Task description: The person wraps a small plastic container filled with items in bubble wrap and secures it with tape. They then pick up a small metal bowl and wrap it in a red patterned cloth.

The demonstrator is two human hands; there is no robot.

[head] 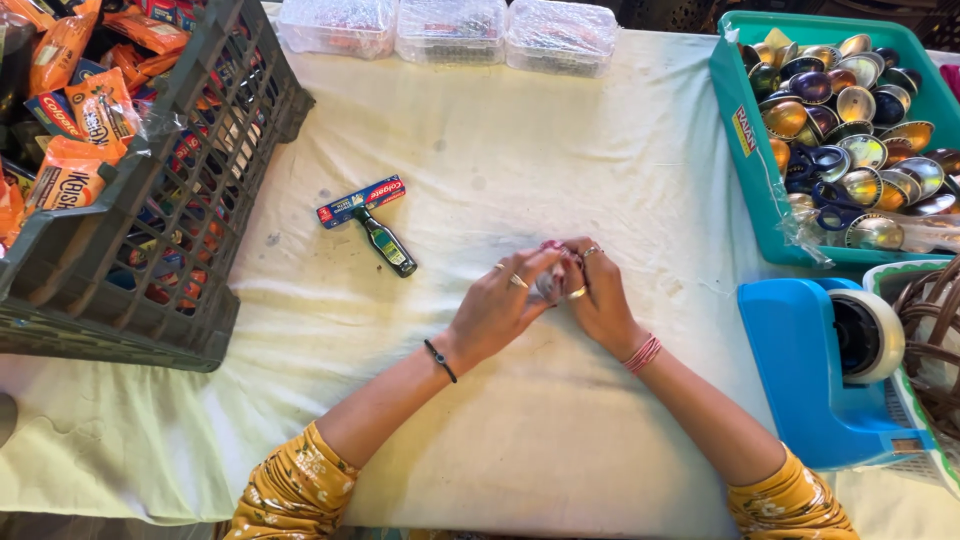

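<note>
My left hand (pixel 497 303) and my right hand (pixel 598 295) meet at the middle of the cloth-covered table (pixel 560 180). Both close around one small object (pixel 550 285), mostly hidden by the fingers; only a pale and pinkish bit shows. Left of the hands lie a small blue and red carton (pixel 360 201) and a small dark green bottle (pixel 388 243), touching each other and apart from my hands.
A dark plastic crate (pixel 190 170) of orange snack packets fills the left. A teal bin (pixel 745 150) of shiny metallic cups stands at the right. A blue tape dispenser (pixel 815 370) sits near right. Three clear lidded boxes (pixel 450 30) line the far edge.
</note>
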